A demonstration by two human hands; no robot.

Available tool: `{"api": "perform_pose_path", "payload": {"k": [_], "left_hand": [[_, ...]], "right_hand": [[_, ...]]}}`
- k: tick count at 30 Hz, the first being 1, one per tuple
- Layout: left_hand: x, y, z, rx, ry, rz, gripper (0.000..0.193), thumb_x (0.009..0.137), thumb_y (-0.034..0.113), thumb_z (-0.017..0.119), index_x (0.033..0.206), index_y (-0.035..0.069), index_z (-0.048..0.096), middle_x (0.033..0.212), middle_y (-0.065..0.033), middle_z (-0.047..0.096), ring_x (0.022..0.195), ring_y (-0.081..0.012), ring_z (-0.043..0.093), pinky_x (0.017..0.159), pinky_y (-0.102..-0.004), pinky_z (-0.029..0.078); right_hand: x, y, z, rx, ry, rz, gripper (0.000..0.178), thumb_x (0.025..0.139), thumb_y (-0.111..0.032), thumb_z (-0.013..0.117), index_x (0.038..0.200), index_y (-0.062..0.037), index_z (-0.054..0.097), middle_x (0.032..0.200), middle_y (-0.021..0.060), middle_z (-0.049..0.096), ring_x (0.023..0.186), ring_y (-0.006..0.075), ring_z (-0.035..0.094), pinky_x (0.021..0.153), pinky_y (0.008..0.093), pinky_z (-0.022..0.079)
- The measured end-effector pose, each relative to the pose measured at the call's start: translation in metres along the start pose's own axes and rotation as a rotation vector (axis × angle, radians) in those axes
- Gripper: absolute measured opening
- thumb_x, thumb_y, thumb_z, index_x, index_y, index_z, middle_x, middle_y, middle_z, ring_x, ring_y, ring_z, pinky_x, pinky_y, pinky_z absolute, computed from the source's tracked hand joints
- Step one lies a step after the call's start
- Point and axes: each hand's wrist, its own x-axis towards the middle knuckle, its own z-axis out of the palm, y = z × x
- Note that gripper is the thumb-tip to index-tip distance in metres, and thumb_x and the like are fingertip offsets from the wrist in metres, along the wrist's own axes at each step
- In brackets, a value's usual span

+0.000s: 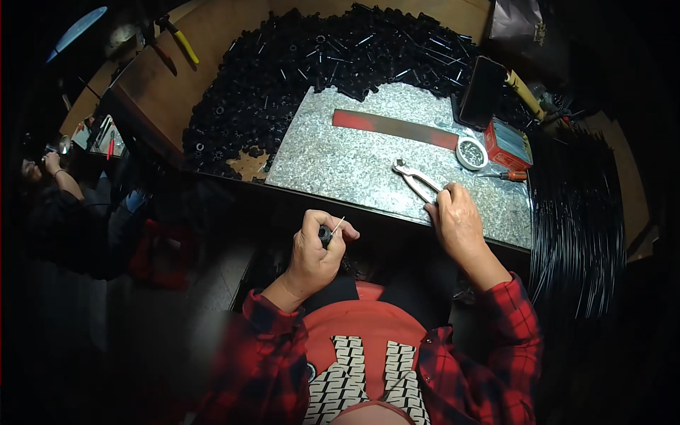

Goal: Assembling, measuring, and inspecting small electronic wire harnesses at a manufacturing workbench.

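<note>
My left hand (312, 251) is closed around a small black cylindrical part (325, 234), held in front of the table's near edge. A thin light-coloured pin (338, 225) sticks up between its fingertips. My right hand (460, 219) rests at the near edge of the speckled grey slab (312, 159), fingers closed on the handles of metal end-cutting pincers (416, 178). The pincers' jaws lie on the slab, pointing away and to the left. Beyond the pincers lies a flat red-and-brown strip (393, 129). How the pin sits against the black part is partly hidden by my fingers.
A large heap of black parts and metal pins (283, 67) covers the back and left. At right are a white round dish (471, 152), a red box (507, 145), a screwdriver (511, 176), a phone (484, 92) and hanging black rods (577, 212). Another person (71, 191) sits far left.
</note>
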Motion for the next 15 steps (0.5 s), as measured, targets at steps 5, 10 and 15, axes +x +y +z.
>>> {"api": "perform_pose_path", "payload": {"k": [5,10,15], "left_hand": [[0.01,0.012,0.001,0.069,-0.086,0.049,0.016,0.093,-0.001,0.044,0.103,0.004,0.032,0.091,-0.0139,0.066,0.109,-0.0319,0.059,0.101,-0.0463,0.036],[0.001,0.008,-0.014,-0.232,-0.019,-0.124,0.034,0.094,0.005,0.049,0.12,0.003,0.028,0.082,-0.0065,0.064,0.113,-0.029,0.056,0.11,-0.0493,0.021],[0.002,0.002,-0.001,-0.349,0.009,-0.251,0.029,0.093,0.002,0.048,0.114,0.006,0.03,0.063,-0.002,0.043,0.051,-0.008,0.045,0.068,-0.0344,0.053]], "right_hand": [[-0.005,0.009,-0.002,-0.079,-0.095,0.052,0.023,0.082,-0.018,0.065,0.081,0.0015,0.053,0.088,0.018,0.052,0.081,0.0343,0.054,0.072,0.0417,0.046],[0.002,0.008,0.0,0.053,0.03,-0.026,0.019,0.087,-0.017,0.057,0.087,0.0002,0.05,0.086,0.0195,0.052,0.077,0.035,0.055,0.066,0.0433,0.047],[0.0,-0.008,-0.041,0.464,0.126,0.074,0.029,0.081,-0.018,0.07,0.081,-0.0014,0.046,0.072,0.0172,0.049,0.057,0.0359,0.052,0.05,0.0403,0.042]]}}
